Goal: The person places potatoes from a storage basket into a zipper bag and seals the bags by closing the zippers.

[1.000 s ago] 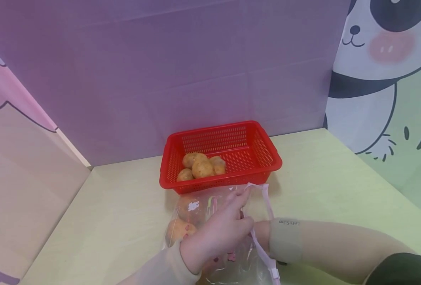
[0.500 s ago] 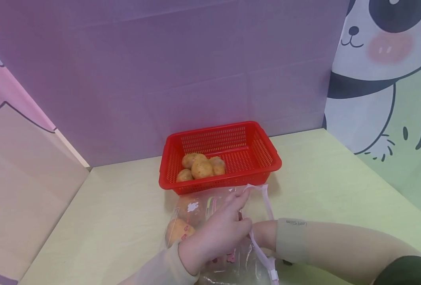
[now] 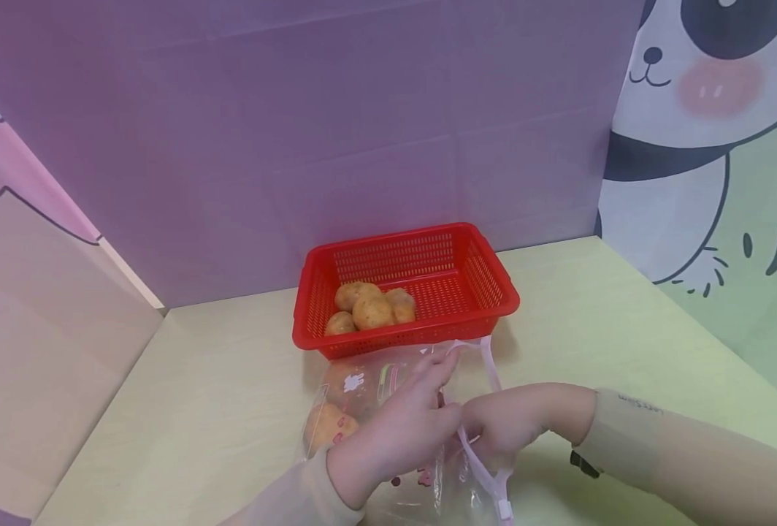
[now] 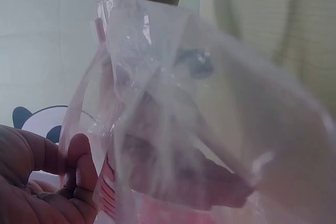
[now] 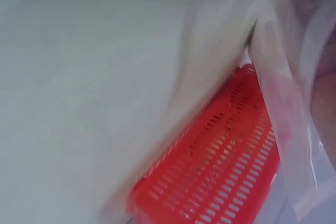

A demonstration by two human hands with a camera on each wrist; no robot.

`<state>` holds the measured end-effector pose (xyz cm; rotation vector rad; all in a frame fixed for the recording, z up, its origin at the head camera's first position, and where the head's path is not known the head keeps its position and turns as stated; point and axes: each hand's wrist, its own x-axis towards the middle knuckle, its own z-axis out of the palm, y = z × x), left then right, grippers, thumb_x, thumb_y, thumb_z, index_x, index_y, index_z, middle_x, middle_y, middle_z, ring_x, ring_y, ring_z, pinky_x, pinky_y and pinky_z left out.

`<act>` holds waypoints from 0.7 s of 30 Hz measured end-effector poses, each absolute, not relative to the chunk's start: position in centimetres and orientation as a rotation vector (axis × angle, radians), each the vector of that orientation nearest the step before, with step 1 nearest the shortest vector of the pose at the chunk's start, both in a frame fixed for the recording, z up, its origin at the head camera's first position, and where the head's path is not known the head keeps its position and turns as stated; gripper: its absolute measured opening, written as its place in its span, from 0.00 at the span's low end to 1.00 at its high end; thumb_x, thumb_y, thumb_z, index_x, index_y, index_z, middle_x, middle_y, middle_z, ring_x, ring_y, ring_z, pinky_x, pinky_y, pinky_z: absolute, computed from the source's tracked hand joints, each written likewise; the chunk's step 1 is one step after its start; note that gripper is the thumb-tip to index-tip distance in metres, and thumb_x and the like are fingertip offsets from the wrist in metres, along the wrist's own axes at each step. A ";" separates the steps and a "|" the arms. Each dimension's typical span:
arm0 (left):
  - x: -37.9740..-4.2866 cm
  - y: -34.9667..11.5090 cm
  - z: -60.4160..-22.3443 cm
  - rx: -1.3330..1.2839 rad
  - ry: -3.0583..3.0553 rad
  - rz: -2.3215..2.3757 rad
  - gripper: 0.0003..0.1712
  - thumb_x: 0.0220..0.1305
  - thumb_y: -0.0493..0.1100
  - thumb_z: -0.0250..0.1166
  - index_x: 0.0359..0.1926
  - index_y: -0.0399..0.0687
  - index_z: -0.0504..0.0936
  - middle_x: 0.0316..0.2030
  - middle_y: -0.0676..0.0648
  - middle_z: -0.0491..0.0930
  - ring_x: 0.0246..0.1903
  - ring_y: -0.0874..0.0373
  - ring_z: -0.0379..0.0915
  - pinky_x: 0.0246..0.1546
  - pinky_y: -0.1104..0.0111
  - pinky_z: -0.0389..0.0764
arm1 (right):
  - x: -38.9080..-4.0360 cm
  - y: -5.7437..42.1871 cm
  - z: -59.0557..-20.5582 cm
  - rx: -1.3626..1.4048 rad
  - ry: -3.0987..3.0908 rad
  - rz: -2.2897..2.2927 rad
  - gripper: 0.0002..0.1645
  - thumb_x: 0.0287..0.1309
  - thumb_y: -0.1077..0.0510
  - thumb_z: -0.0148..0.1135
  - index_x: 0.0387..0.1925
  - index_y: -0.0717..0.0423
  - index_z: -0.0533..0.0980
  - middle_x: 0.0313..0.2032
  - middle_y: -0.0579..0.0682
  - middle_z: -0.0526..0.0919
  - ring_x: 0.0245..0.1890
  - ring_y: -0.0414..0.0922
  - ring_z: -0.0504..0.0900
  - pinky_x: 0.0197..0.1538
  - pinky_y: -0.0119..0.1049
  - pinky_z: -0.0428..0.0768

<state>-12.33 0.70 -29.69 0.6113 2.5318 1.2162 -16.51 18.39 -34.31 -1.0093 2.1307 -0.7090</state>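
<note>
A clear plastic zip bag (image 3: pixel 375 365) with a pink edge lies in front of the red basket, with round yellow-brown potatoes (image 3: pixel 328 425) showing through its left side. My left hand (image 3: pixel 404 420) pinches the edge of the bag's mouth; in the left wrist view its thumb and fingers (image 4: pixel 79 161) meet on the film. At the mouth, my right hand (image 3: pixel 510 416) is partly inside. Through the hazy film its fingers (image 4: pixel 178 182) look extended, and I see nothing in them. The white slider (image 3: pixel 504 508) sits low on the pink strip.
Behind the bag stands a red slotted basket (image 3: pixel 428 326), several potatoes (image 3: pixel 373 310) grouped at its left. A purple backdrop (image 3: pixel 362 131) rises behind the pale tabletop (image 3: pixel 231 380). Printed panels flank the table, a panda (image 3: pixel 678 204) on the right one.
My right hand has drawn back to the right, partway out of the bag, so its back and wrist now show. The left hand keeps its grip on the edge. The basket's potatoes are unchanged.
</note>
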 end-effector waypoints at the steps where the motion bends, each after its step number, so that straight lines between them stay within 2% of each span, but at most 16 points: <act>1: -12.3 0.7 -29.7 0.606 2.530 1.219 0.41 0.60 0.38 0.57 0.74 0.51 0.56 0.73 0.53 0.52 0.46 0.57 0.68 0.47 0.59 0.71 | -16.5 18.7 -34.1 -0.996 2.105 -0.754 0.18 0.55 0.67 0.58 0.46 0.50 0.81 0.35 0.34 0.80 0.34 0.32 0.75 0.42 0.29 0.76; 6: -12.2 0.7 -29.6 0.583 2.522 1.225 0.41 0.59 0.38 0.57 0.74 0.51 0.56 0.73 0.52 0.52 0.43 0.57 0.68 0.47 0.57 0.70 | -16.0 19.4 -34.0 -0.993 2.064 -0.882 0.17 0.60 0.63 0.58 0.50 0.51 0.80 0.43 0.34 0.82 0.43 0.31 0.77 0.51 0.31 0.75; 9: -12.2 0.7 -29.6 0.582 2.535 1.211 0.40 0.60 0.39 0.57 0.74 0.49 0.56 0.73 0.52 0.51 0.51 0.54 0.66 0.56 0.53 0.65 | -15.8 19.5 -34.0 -1.006 2.070 -0.909 0.17 0.60 0.63 0.58 0.50 0.51 0.80 0.43 0.34 0.81 0.45 0.32 0.77 0.52 0.32 0.74; 13: -12.3 0.7 -29.6 0.578 2.544 1.196 0.40 0.61 0.40 0.57 0.74 0.50 0.56 0.73 0.51 0.52 0.55 0.53 0.64 0.57 0.53 0.66 | -15.8 19.5 -33.9 -1.022 2.080 -0.934 0.17 0.60 0.63 0.58 0.50 0.49 0.80 0.44 0.34 0.81 0.47 0.32 0.77 0.55 0.33 0.74; 14: -12.3 0.7 -29.6 0.571 2.541 1.197 0.39 0.61 0.40 0.57 0.74 0.50 0.56 0.73 0.51 0.52 0.54 0.53 0.64 0.55 0.54 0.68 | -15.8 19.5 -33.9 -1.018 2.082 -0.942 0.17 0.60 0.63 0.58 0.50 0.49 0.80 0.44 0.34 0.81 0.48 0.32 0.77 0.55 0.34 0.73; 17: -12.3 0.6 -29.5 0.533 2.505 1.212 0.40 0.61 0.40 0.58 0.74 0.53 0.56 0.73 0.52 0.52 0.52 0.52 0.64 0.39 0.62 0.77 | -15.8 19.7 -34.0 -1.001 2.083 -0.960 0.17 0.60 0.62 0.59 0.50 0.48 0.80 0.45 0.34 0.81 0.50 0.32 0.77 0.57 0.35 0.72; 21: -12.2 0.3 -29.5 0.515 2.491 1.221 0.40 0.61 0.40 0.58 0.74 0.54 0.56 0.73 0.53 0.51 0.58 0.51 0.57 0.33 0.66 0.76 | -15.7 19.5 -34.2 -1.021 2.104 -0.954 0.17 0.60 0.61 0.59 0.51 0.48 0.80 0.46 0.34 0.81 0.51 0.33 0.76 0.58 0.37 0.72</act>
